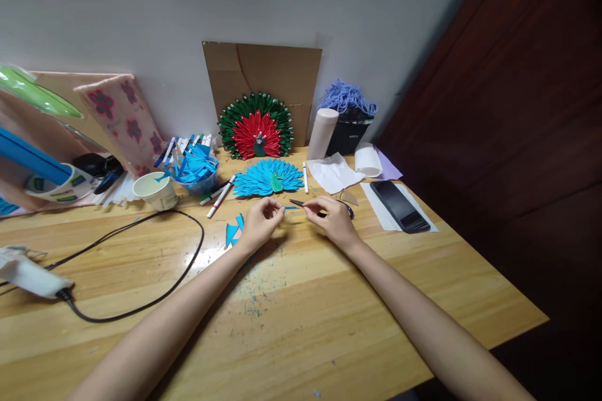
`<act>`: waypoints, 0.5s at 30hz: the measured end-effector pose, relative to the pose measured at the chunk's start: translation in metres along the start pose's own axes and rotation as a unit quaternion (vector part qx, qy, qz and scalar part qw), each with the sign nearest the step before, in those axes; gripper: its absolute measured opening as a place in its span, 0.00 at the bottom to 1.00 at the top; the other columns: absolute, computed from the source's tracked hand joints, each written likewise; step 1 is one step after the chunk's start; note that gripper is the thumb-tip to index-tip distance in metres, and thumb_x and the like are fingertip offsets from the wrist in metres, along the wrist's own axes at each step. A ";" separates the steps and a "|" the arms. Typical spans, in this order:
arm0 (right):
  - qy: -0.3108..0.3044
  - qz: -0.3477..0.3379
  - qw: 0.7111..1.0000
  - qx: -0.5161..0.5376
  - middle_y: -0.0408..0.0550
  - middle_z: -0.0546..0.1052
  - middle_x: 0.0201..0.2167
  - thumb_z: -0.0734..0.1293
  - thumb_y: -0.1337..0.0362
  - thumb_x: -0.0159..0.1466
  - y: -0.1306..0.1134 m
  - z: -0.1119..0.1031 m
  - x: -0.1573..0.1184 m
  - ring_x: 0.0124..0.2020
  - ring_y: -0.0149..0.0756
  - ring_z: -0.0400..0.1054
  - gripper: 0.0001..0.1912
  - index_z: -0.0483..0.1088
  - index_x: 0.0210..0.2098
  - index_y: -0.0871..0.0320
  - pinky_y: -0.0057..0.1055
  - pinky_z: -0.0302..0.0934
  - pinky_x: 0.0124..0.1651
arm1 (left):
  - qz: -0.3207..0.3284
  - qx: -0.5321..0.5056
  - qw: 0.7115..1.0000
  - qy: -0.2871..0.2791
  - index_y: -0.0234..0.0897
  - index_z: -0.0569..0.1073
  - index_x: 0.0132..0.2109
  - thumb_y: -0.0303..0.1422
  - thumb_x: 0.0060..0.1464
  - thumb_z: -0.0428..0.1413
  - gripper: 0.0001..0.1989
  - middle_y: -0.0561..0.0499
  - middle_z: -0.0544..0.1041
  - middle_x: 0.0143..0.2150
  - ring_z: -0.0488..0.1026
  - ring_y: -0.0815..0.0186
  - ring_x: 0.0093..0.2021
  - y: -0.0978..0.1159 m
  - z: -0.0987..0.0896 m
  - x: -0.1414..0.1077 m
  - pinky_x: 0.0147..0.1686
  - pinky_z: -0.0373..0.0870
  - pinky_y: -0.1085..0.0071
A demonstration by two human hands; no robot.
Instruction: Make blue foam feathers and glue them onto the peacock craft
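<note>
Left hand [261, 220]: thumb and fingers bunched; cannot tell if clamped on anything. Right hand [333, 219]: fingers curled at scissors [297, 203]; cannot tell if gripping. Blue strip [291, 207]: between hands. Blue fan-shaped craft [268, 177]: beyond hands, toward back edge of table [329, 313]. Phone [399, 205]: near right edge.

Blue peacock [251, 180] obstructs ahead; room between forearms [395, 294].

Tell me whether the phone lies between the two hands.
No: the phone lies to the right of the right hand, on a sheet of white paper.
</note>
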State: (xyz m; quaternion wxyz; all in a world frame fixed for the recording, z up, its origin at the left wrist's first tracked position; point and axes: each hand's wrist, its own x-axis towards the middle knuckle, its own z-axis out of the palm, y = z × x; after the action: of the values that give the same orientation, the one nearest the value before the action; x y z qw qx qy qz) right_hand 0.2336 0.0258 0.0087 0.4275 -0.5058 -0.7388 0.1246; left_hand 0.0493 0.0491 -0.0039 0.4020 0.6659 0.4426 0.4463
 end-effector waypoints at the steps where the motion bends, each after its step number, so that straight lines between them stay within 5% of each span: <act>1: 0.000 -0.005 1.000 0.005 0.48 0.75 0.29 0.65 0.68 0.57 -0.001 0.000 0.000 0.31 0.36 0.69 0.05 0.72 0.32 0.58 0.31 0.64 0.34 | 0.000 -0.001 1.000 -0.003 0.33 0.68 0.31 0.36 0.49 0.54 0.09 0.54 0.67 0.23 0.63 0.72 0.23 0.000 0.000 0.000 0.24 0.59 0.76; 8: -0.016 -0.059 0.998 0.010 0.48 0.75 0.29 0.65 0.68 0.58 -0.011 0.007 -0.004 0.33 0.36 0.68 0.03 0.72 0.32 0.59 0.32 0.62 0.37 | 0.011 -0.010 0.998 -0.053 0.33 0.68 0.31 0.36 0.50 0.54 0.09 0.54 0.68 0.25 0.62 0.73 0.24 -0.002 0.001 -0.001 0.23 0.59 0.76; 15: -0.045 -0.025 0.998 0.029 0.46 0.73 0.26 0.65 0.67 0.59 -0.009 0.004 -0.003 0.30 0.34 0.68 0.04 0.70 0.28 0.58 0.30 0.61 0.33 | 0.010 0.024 0.996 -0.089 0.33 0.69 0.32 0.36 0.51 0.52 0.09 0.52 0.70 0.27 0.65 0.71 0.26 0.001 0.000 -0.001 0.26 0.61 0.75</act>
State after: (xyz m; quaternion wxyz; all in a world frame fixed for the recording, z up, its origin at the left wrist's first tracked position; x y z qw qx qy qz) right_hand 0.2250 0.0200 0.0102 0.4114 -0.4682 -0.7658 0.1583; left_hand 0.0493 0.0482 -0.0031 0.4190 0.7167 0.4088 0.3790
